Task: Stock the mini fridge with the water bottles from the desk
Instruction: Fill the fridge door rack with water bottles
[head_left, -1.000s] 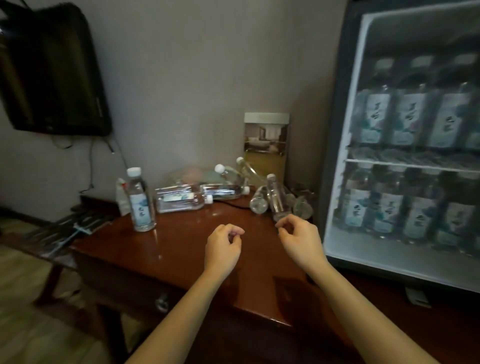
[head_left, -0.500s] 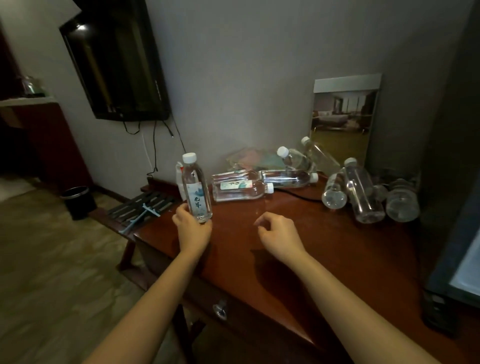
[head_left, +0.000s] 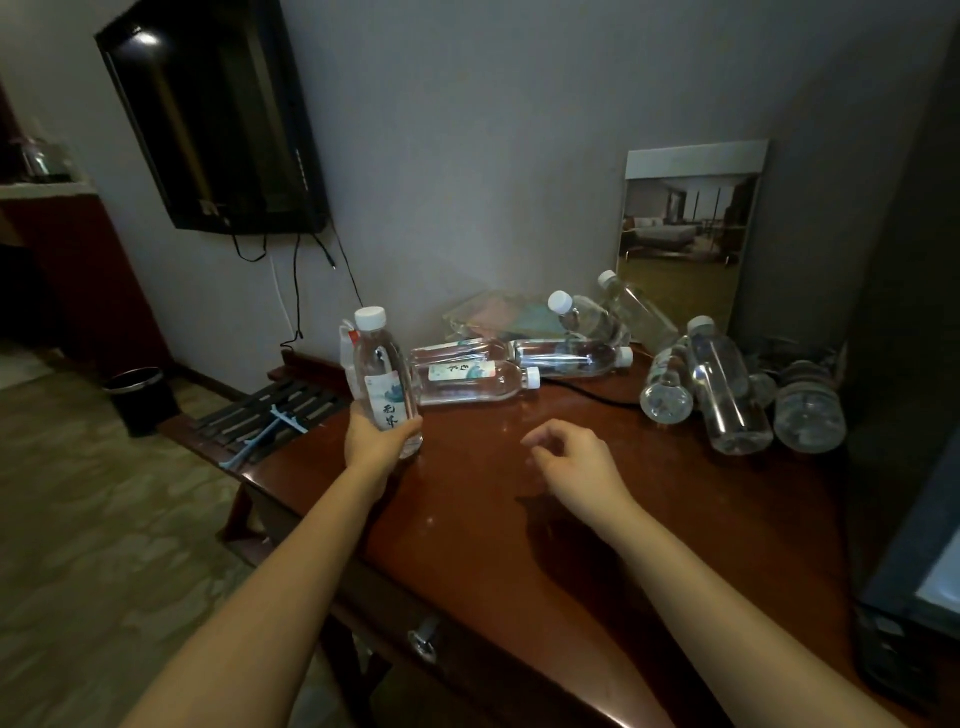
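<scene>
Water bottles (head_left: 569, 358) lie scattered along the back of the desk, none of them visibly in the fridge yet. The mini fridge (head_left: 914, 415) is the largest thing here, a dark bulk at the right edge; only a pale sliver of it shows low down, so how full it is cannot be told. The desk (head_left: 519, 545), glossy reddish wood, runs right up to it, which should make each carry short. A television (head_left: 208, 119) hangs on the wall above the desk's left end, and a framed picture (head_left: 685, 234) leans against the wall behind the bottles. Most bottles lie on their sides. A heap (head_left: 727, 395) nearest the fridge shows its bases to the camera, and two more lie in the middle with caps pointing right. Lying flat, they could roll if nudged. Only one upright bottle (head_left: 384, 374) stands, at the left end, farthest from the fridge. The left hand (head_left: 376, 441) grips its lower half, fingers wrapped round the label, a hold low enough to keep it vertical; whether its base has left the wood is unclear. The right hand (head_left: 576, 462) hovers over the bare middle of the desk, fingers loosely curled and holding nothing, probably free for a second bottle.
</scene>
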